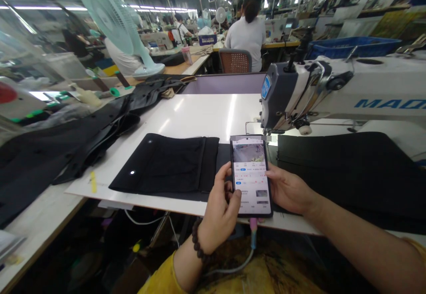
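A smartphone (251, 176) with a lit screen is held upright over the table's front edge. My left hand (221, 203) grips its left side, the thumb lying over the lower screen. My right hand (289, 190) holds the right edge, with its fingers partly hidden behind the phone. A cable (253, 236) is plugged into the phone's bottom end and hangs toward my lap. Left of the phone lies a flat black fabric piece (173, 163) with shiny metal snaps. More black material (333, 165) spreads out on the right, under my right forearm.
A white sewing machine (333, 85) stands at the right, its head just beyond the phone. Black pieces (83, 130) are heaped along the left side of the white tabletop (199, 112). A pale green fan (116, 23) stands at back left. Ahead, a person (246, 37) sits facing away.
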Demonstrator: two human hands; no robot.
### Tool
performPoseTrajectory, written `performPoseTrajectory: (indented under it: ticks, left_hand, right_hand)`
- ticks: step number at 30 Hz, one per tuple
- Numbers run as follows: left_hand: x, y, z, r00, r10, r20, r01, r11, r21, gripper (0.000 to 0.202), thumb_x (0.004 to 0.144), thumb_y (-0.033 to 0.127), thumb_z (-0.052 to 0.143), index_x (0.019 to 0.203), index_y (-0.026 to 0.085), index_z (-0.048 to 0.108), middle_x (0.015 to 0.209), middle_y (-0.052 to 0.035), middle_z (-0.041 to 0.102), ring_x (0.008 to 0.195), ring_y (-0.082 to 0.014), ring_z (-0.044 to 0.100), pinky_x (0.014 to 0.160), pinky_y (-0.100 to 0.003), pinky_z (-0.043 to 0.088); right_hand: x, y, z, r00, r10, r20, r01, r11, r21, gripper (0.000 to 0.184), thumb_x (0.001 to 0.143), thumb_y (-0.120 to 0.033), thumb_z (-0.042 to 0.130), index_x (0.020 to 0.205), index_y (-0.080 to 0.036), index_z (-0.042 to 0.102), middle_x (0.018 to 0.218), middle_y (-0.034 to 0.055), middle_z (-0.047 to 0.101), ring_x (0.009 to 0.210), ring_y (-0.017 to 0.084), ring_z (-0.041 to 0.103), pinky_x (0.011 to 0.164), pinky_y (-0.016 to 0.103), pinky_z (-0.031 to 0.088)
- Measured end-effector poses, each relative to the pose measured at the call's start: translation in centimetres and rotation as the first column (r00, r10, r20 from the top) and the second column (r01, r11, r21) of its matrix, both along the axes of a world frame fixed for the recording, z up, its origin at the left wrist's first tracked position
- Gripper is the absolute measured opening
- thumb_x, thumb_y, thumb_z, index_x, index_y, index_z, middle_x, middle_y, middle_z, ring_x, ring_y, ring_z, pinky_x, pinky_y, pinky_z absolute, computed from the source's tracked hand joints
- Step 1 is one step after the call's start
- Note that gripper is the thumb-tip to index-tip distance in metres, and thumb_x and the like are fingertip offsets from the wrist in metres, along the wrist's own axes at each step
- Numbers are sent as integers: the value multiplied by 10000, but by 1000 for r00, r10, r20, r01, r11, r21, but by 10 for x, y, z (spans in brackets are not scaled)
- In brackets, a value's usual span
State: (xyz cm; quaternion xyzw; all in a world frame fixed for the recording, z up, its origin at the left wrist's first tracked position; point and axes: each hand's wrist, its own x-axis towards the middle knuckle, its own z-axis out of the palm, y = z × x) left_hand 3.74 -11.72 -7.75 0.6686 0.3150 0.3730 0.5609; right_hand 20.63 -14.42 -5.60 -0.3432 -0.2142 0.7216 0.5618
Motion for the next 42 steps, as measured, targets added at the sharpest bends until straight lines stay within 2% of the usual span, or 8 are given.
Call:
performPoseTrajectory:
  ticks: [6,13,20,28,35,42]
  left_hand:
    - [-3,1,1,1000,-27,10,27,999,27,522,860,121,394,1325,299,237,1242,-51,422,775,-112,494,763,-266,450]
    - [-1,0,3,999,-40,3,40,996,84,641,782,44,430,1329,302,216,1257,-45,418,869,-126,514,799,-262,438]
    - [2,0,1,1000,12,-18,-11,999,51,553,828,96,418,1316,290,244,1212,-54,449,763,-106,500,726,-245,451]
    - [1,-1,1,1000,25,-14,-25,999,20,489,870,161,409,1323,262,254,1210,-65,439,699,-97,467,721,-247,446]
    - [-2,0,1,1000,0,7,0,1000,23,498,868,147,401,1330,256,249,1211,-61,437,748,-114,477,763,-264,434]
    - [-3,0,3,999,-33,26,33,999,28,556,828,67,373,1334,255,243,1244,-57,425,786,-116,495,792,-268,426]
  right_hand:
    - [1,-2,0,1000,-3,15,3,1000,-14,356,674,-233,614,1027,-193,583,1020,45,679,937,197,612,859,357,436]
    - [0,0,2,1000,6,5,-6,1000,3,326,676,-208,608,1001,-199,593,933,13,698,868,166,631,793,306,468]
    - [0,-1,2,1000,9,1,-9,1000,4,319,699,-191,574,1017,-197,579,939,20,696,890,167,629,824,313,462]
    - [0,-1,3,999,12,34,-12,1000,2,374,706,-200,547,1079,-188,540,1043,52,667,975,207,602,917,394,410]
    - [0,-1,2,999,4,50,-5,1000,2,364,717,-202,536,1081,-196,546,1061,49,655,992,215,591,945,419,384]
    - [0,-1,1,999,-4,43,4,1000,-8,345,707,-208,555,1051,-192,564,1034,48,666,957,213,602,920,413,402]
